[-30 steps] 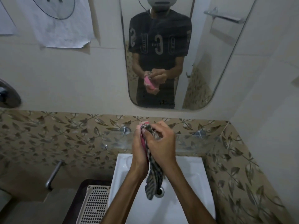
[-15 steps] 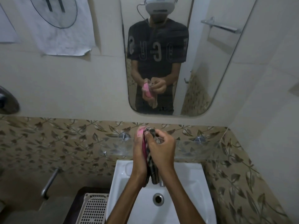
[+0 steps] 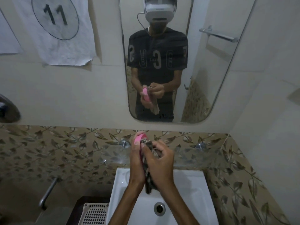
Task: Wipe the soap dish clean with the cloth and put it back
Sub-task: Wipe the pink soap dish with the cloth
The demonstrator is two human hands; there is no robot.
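Observation:
My left hand (image 3: 136, 161) holds a pink soap dish (image 3: 140, 138) upright on its edge, above the white sink (image 3: 186, 192); only the dish's top sticks out past my fingers. My right hand (image 3: 159, 161) presses a dark striped cloth (image 3: 149, 179) against the inner face of the dish. The cloth's tail hangs down between my wrists over the basin. The mirror (image 3: 178, 62) shows the same grip from the front.
A glass shelf (image 3: 203, 157) on two metal studs runs along the leaf-patterned tiles just behind my hands. A white perforated basket (image 3: 95, 214) stands left of the sink, with a metal bar (image 3: 48, 192) further left. The drain (image 3: 159, 208) lies below my wrists.
My hands have moved a little away from me toward the shelf, and more of the pink dish shows above my left fingers. The cloth has been gathered up and hangs shorter.

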